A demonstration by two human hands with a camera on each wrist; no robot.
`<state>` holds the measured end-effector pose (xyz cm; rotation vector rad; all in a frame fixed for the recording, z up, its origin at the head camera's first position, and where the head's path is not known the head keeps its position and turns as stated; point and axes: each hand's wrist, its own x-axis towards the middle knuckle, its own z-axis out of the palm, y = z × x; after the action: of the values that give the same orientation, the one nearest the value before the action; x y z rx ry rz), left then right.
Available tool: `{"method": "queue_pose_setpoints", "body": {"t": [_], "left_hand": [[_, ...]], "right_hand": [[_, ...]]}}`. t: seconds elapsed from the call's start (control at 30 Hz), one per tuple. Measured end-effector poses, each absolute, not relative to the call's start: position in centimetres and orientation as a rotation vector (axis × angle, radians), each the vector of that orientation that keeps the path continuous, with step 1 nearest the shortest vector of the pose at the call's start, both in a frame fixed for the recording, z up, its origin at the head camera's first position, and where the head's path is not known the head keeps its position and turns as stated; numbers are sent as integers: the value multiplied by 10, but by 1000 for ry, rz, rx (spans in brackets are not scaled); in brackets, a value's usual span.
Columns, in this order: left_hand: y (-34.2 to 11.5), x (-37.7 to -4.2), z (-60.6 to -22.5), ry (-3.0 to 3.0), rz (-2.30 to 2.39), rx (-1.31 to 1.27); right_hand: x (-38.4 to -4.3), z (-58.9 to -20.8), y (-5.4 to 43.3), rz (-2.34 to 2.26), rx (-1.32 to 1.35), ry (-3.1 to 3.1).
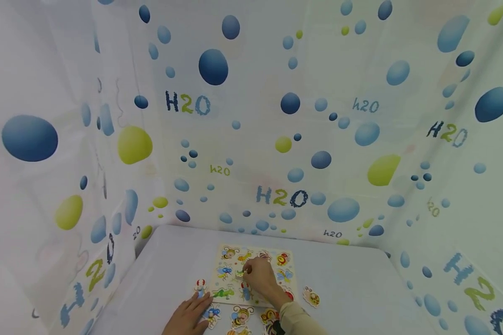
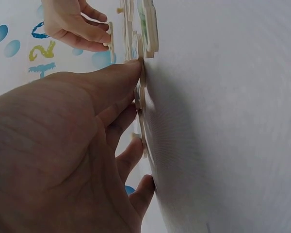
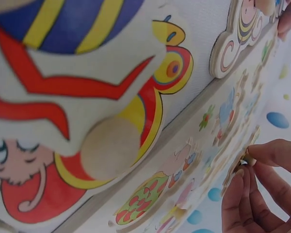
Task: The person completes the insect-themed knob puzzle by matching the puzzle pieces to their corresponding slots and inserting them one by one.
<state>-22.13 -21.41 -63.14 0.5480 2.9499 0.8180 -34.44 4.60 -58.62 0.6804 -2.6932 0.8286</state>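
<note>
Nearest my head camera, the left hand [image 1: 187,314] rests, fingers outstretched, by the near-left corner of the flat puzzle board [image 1: 251,248]; the right hand [image 1: 261,278] pinches a thin knobbed piece [image 2: 111,52] above it. Smooth white tabletop [image 1: 352,279] stretches rightward.

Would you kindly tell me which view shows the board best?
The head view: it shows the board from above, nearly whole, though the right hand covers part. The right wrist view shows a slanted stretch; the left wrist, at most an edge.
</note>
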Motion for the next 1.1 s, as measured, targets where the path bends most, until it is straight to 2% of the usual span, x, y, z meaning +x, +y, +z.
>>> {"method": "queue_pose_setpoints", "body": {"t": [1.1], "left_hand": [[-213,-220,-635,3002,767,574]], "right_hand": [[-352,-594,41,813,655,-2732]]}}
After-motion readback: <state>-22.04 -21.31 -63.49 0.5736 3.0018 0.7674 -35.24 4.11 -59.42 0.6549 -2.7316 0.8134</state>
